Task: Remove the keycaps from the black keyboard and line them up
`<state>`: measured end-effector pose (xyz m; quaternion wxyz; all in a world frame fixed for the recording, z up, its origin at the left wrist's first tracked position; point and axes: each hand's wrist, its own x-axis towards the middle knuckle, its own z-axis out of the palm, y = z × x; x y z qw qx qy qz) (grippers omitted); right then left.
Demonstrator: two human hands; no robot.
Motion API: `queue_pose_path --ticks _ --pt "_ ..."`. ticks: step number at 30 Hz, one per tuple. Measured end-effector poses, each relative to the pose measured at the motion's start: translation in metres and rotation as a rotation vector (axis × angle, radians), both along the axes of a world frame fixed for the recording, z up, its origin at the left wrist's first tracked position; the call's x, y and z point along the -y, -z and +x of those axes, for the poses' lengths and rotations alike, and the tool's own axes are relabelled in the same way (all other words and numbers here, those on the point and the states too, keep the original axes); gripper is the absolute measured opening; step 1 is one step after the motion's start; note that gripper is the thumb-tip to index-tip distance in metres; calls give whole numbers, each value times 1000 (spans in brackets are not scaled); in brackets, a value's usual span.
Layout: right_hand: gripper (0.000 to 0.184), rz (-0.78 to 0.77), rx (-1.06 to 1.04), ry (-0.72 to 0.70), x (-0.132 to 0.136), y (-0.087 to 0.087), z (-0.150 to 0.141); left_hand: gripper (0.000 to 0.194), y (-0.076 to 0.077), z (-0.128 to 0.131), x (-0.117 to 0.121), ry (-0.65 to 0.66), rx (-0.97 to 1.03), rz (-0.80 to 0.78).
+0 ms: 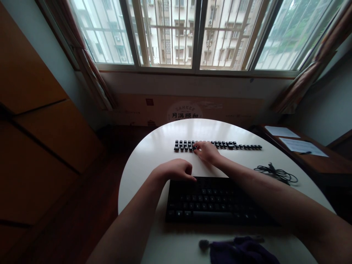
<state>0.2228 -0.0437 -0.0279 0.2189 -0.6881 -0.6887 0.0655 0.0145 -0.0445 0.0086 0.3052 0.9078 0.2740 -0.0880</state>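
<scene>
A black keyboard [214, 201] lies on the white round table [145, 161] in front of me. Behind it, loose black keycaps [236, 146] are laid out in rows. My right hand [206, 151] reaches over the keyboard to the left part of those rows, fingertips pinched on a keycap there. My left hand [176, 170] rests curled at the keyboard's top-left corner, fingers bent onto its edge; whether it holds anything is hidden.
A coiled black cable [277, 172] lies right of the keyboard. A small brush [204, 244] and a dark purple cloth [242, 251] sit at the near edge. A wooden side desk with papers [302, 146] stands at right, cabinets at left, and a barred window beyond.
</scene>
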Motion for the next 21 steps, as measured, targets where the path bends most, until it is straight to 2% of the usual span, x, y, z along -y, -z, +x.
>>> queue_pose_path --ticks 10,15,16,19,21 --pt "25 24 -37 8 1 -1 -1 41 -2 0 1 -2 -6 5" --pt "22 84 -147 -16 13 -17 7 41 -6 0 3 -18 -10 -14" --pt "23 100 -179 -24 19 -23 9 42 -6 1 3 -26 -13 -21" --pt "47 128 -326 -56 47 -39 19 44 -8 2 4 -47 -19 -13" --pt "58 111 -595 -112 73 -46 23 44 -8 3 6 -53 -22 17"
